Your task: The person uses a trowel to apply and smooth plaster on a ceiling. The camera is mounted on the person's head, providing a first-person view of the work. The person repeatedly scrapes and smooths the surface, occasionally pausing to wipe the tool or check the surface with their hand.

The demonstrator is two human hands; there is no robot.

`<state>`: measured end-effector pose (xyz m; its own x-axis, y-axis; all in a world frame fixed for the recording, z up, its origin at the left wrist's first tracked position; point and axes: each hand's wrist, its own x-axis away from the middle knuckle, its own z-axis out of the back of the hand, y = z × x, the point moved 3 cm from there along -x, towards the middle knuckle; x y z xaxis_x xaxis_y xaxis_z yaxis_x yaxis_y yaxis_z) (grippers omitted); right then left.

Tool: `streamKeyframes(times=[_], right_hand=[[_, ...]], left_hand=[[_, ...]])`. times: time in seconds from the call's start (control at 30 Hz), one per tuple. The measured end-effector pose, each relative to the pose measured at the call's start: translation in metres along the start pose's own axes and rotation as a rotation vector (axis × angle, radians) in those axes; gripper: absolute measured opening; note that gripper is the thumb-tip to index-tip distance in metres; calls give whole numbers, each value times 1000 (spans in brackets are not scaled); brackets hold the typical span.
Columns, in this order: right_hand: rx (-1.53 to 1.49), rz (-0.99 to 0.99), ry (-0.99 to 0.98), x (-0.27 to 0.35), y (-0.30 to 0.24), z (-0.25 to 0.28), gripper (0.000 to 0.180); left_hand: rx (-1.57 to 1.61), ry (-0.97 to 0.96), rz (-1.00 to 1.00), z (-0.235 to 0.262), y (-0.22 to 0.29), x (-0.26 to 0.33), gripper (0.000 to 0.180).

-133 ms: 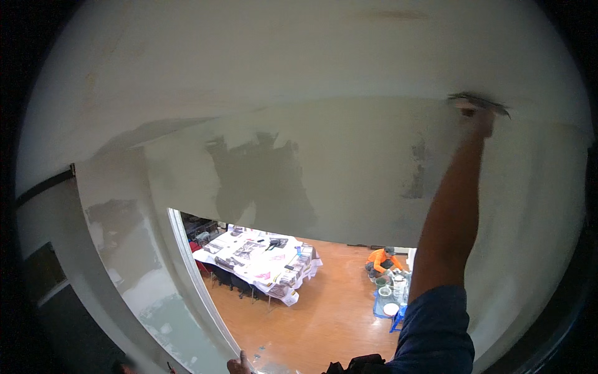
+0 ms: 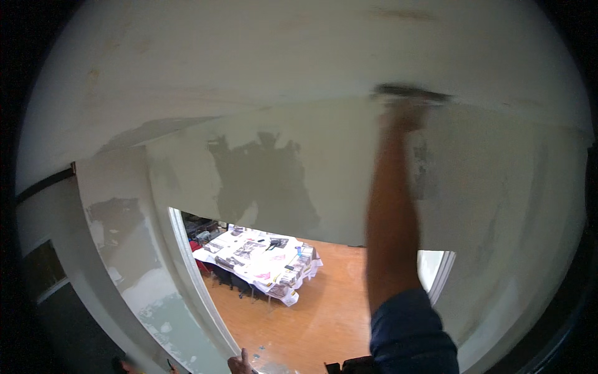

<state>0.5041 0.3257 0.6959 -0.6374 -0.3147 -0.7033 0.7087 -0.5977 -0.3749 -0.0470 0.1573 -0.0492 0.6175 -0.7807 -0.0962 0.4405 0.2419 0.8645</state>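
At the bottom centre of the frame, your left hand (image 2: 240, 361) shows only as a few fingertips at the edge; whether it grips anything cannot be told. From the lower right your right arm, in a dark blue sleeve, rises straight up. Your right hand (image 2: 408, 115), blurred, is closed around the handle of a wide scraper blade (image 2: 411, 93), upper right of centre, pressed flat where the grey wall (image 2: 299, 156) meets the pale ceiling (image 2: 249, 56). Darker patches mark the wall at centre. Farther off, through the opening below, an orange floor (image 2: 324, 311) holds a table (image 2: 258, 258) covered in white cloth and scattered papers.
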Motion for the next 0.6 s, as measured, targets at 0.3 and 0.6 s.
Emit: streamKeyframes(times=[0.3, 0.6], right_hand=[[-146, -18, 91, -39, 45, -46, 71], [-2077, -315, 295, 138, -199, 10, 55]], left_hand=[[168, 134, -147, 45, 15, 25, 73], [-102, 30, -183, 13, 13, 2, 82]])
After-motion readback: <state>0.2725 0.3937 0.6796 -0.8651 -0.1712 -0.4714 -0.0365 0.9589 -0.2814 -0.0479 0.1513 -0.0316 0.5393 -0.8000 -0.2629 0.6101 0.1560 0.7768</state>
